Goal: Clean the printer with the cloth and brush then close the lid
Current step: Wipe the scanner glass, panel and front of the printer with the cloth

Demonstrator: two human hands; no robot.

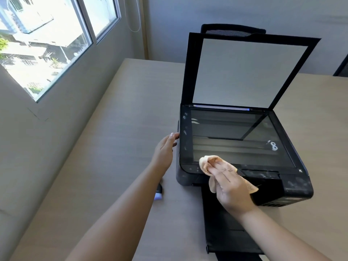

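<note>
The printer (243,147) sits on the bench (116,147) w/ its lid (250,70) standing up at the back, so the glass (235,136) is in plain view. The right hand (231,189) is on the front left corner of the glass. Its fingers (221,167) are laid out nearly straight & press down on the cloth (209,163), which is bunched up under them. One end of the cloth pokes out past the fingertips, another bit hangs out by the thumb side. The left hand (165,149) rests at the left edge of the printer, fingers loose & mostly straight, tips touching the side. It grips nothing; looks like it just keeps the printer from sliding.

So this is the wiping step, I think, & it is early. There are white smudges at the far right of the glass & dusty marks on the front strip and the right front corner of the printer.

Next move prob. needs the cloth pushed across the glass to the right, w/ flat, soft pressure, so the marks come off and the glass is not scratched.

A small dark thing w/ a pale end (159,193) lies on the bench by the left arm. It may be the brush, but I can't tell. The lid is not yet closed. A window (47,40) is on the left.
</note>
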